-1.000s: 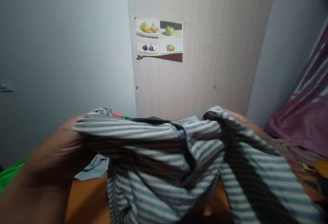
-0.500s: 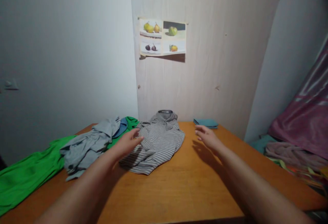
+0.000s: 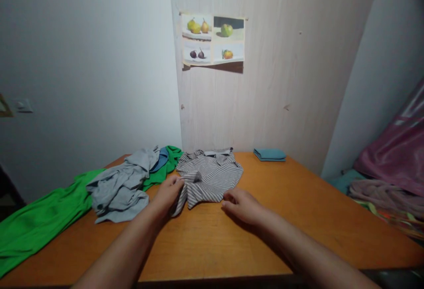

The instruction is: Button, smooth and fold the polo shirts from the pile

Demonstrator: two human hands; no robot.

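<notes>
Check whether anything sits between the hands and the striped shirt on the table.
Nothing visible does. The left hand touches the striped shirt at its near left edge, and the right hand is at its near hem. The grey garment lies to the left, the folded teal cloth at the back right, neither in between.

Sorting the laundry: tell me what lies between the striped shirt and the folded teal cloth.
Nothing. In the head view, only bare table shows between the striped shirt and the teal cloth.
</notes>
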